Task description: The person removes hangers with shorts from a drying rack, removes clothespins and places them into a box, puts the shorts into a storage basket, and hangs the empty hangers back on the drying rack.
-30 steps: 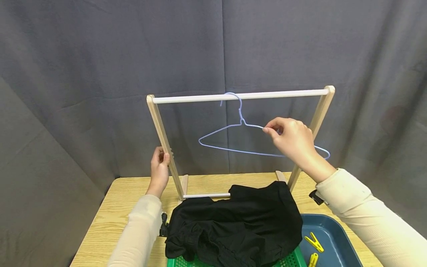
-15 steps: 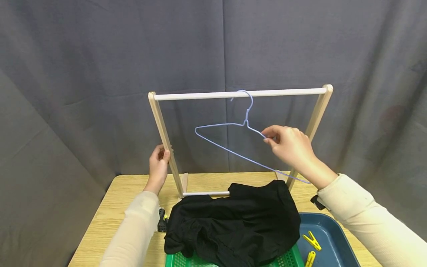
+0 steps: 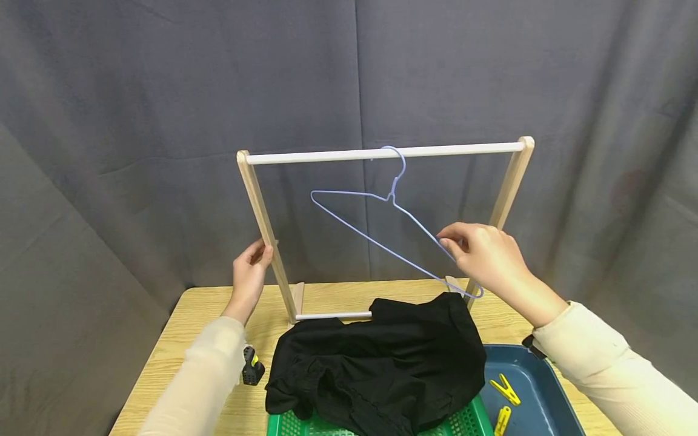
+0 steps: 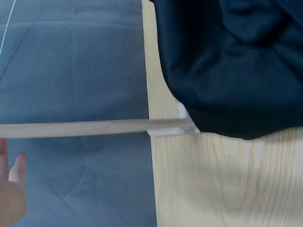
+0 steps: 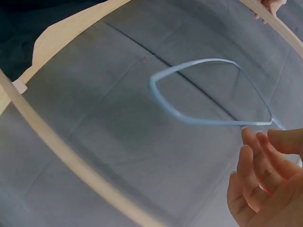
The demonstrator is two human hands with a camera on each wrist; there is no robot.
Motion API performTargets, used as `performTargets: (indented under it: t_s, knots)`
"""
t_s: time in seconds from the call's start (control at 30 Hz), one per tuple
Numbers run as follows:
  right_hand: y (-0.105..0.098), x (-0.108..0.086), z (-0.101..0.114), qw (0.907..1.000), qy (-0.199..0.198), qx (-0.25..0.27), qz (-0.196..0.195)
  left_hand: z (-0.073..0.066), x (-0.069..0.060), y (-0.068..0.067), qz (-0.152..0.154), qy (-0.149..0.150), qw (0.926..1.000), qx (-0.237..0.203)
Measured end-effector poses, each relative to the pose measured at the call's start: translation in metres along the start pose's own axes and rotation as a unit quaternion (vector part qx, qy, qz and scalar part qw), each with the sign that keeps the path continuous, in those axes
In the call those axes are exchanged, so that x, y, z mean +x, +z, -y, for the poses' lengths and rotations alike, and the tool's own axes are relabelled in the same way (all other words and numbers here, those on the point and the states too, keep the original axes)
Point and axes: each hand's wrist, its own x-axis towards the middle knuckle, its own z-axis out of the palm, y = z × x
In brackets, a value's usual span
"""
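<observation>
A thin light-blue wire hanger [image 3: 392, 195] hangs by its hook over the white rod [image 3: 322, 157] of a wooden garment rack. It tilts, left end high and right end low. My right hand [image 3: 491, 254] is at its right shoulder; in the right wrist view the loosely bent fingers [image 5: 246, 165] sit beside the hanger [image 5: 208, 122] without a visible pinch. At the rack's left post [image 3: 264, 221], my left hand [image 3: 249, 278] has its fingertips against or behind the wood. The left wrist view shows the thumb [image 4: 19, 168] apart from the post.
Black cloth [image 3: 382, 363] is heaped over a green basket [image 3: 480, 418] at the front of the wooden table [image 3: 180, 339]. Right of it stands a blue tray [image 3: 537, 387] holding yellow clothespins [image 3: 506, 390]. A grey curtain [image 3: 163, 121] hangs behind the rack.
The hanger has gone from nearly level to steeply tilted, its right end dropping. My right hand has moved down and slightly right, its pinch loosened. My left hand has shifted slightly left.
</observation>
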Motion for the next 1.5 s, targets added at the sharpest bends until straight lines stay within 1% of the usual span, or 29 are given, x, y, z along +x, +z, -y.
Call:
performTargets:
  t_s: [0.07,0.13,0.27,0.37,0.47,0.53,0.6,0.77,0.9,1.0,1.1,1.2,1.3,1.4,1.5]
  knots:
    - [-0.001,-0.003,-0.005,0.9999,0.0,-0.001,-0.01,-0.001,0.0,-0.005,0.024,-0.003,0.9997,0.008]
    - [-0.002,-0.006,-0.009,0.9998,0.003,0.005,-0.017,-0.002,0.001,-0.011,0.04,-0.008,0.9991,0.01]
    - [-0.004,-0.014,-0.019,0.9992,0.023,0.025,-0.023,0.0,0.001,-0.025,0.073,-0.016,0.9969,0.026]
    - [-0.004,-0.022,-0.028,0.9983,0.036,0.034,-0.031,0.005,-0.002,-0.036,0.116,-0.024,0.9916,0.053]
    - [-0.002,-0.032,-0.037,0.997,0.047,0.045,-0.042,0.014,-0.008,-0.046,0.155,-0.04,0.9854,0.059]
    - [0.002,-0.038,-0.043,0.996,0.054,0.05,-0.051,0.02,-0.012,-0.05,0.169,-0.05,0.983,0.052]
    - [0.005,-0.044,-0.049,0.9949,0.063,0.058,-0.053,0.026,-0.016,-0.054,0.177,-0.057,0.9814,0.05]
    - [0.017,-0.06,-0.063,0.993,0.085,0.068,-0.046,0.04,-0.025,-0.06,0.19,-0.075,0.9763,0.072]
    - [0.031,-0.069,-0.074,0.9917,0.099,0.07,-0.045,0.048,-0.031,-0.061,0.188,-0.086,0.9747,0.085]
    - [0.045,-0.076,-0.083,0.9905,0.109,0.076,-0.035,0.052,-0.033,-0.06,0.188,-0.085,0.9751,0.081]
    - [0.059,-0.082,-0.091,0.9884,0.128,0.08,-0.012,0.056,-0.035,-0.058,0.198,-0.084,0.9737,0.074]
    - [0.072,-0.087,-0.098,0.9861,0.142,0.084,0.02,0.058,-0.038,-0.054,0.216,-0.088,0.9698,0.072]
    - [0.084,-0.092,-0.102,0.9863,0.126,0.095,0.047,0.059,-0.042,-0.048,0.225,-0.098,0.967,0.067]
    - [0.094,-0.097,-0.103,0.9863,0.098,0.113,0.07,0.06,-0.045,-0.041,0.238,-0.103,0.9636,0.062]
    - [0.102,-0.101,-0.1,0.986,0.073,0.122,0.087,0.06,-0.05,-0.034,0.253,-0.103,0.959,0.076]
